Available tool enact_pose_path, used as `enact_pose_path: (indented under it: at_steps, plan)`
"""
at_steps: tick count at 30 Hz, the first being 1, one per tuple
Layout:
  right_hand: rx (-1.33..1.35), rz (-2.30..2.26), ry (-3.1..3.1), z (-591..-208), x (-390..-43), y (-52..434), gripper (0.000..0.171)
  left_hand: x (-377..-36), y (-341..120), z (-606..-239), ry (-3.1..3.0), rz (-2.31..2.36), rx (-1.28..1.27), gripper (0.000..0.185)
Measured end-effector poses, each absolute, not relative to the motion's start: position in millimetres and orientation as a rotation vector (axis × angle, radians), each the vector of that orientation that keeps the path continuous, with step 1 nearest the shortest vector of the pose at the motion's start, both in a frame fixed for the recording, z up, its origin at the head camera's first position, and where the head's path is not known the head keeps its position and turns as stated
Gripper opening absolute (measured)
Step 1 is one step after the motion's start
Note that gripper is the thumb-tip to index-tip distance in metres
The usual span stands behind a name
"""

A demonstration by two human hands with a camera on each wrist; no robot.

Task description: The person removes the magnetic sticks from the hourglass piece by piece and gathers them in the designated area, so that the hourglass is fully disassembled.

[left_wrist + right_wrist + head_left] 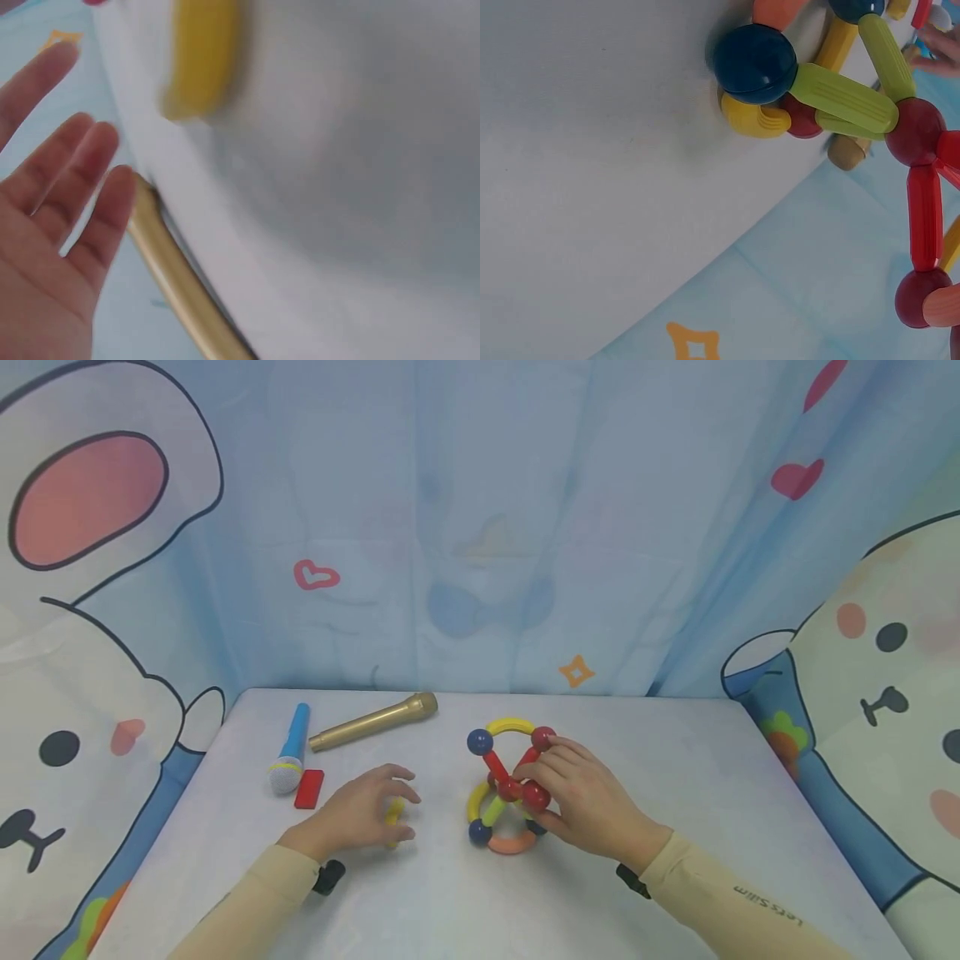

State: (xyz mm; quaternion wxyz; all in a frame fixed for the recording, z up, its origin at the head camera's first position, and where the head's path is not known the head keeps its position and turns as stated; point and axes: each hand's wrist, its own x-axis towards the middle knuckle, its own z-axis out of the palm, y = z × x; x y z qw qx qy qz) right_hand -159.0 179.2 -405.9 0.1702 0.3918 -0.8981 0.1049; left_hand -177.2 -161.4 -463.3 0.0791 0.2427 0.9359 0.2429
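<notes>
Presently, the left hand (358,812) is spread wide just beside a curved yellow piece (393,812), whose long axis runs away from the person; the right hand (581,787) holds a ball-and-stick structure (510,790), which stands on the bench (457,914), long axis upward.

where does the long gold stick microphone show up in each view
Head: the long gold stick microphone lies left of centre.
Left wrist: the microphone is lower left, running off the bottom.
Right wrist: the microphone is upper right, partly hidden.
Shared landmark: the printed orange four-pointed star.
</notes>
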Motion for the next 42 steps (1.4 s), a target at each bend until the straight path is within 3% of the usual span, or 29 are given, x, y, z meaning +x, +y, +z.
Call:
enact_pose_path:
  at_steps: [14, 20, 23, 31, 42]
  plan:
    - [1.112, 0.292, -2.534, -406.3, -159.0, 182.4, 0.058, -167.5, -103.9, -421.9, 2.921, 1.219, 0.897, 0.033]
    - [1.123, 0.304, -2.513, -405.4, -157.5, 183.9, 0.054, -182.5, -89.1, -415.2, 2.797, 1.435, 0.853, 0.071]
    - [1.126, 0.301, -2.508, -405.0, -156.7, 183.9, 0.054, -189.9, -82.0, -415.8, 2.590, 1.559, 0.835, 0.079]
    - [1.130, 0.304, -2.496, -404.8, -155.7, 182.0, 0.054, -195.8, -70.1, -423.9, 2.214, 1.809, 0.726, 0.077]
    - [1.110, 0.330, -2.505, -407.4, -155.8, 183.5, 0.054, -197.0, -65.5, -429.3, 2.165, 1.863, 0.668, 0.068]
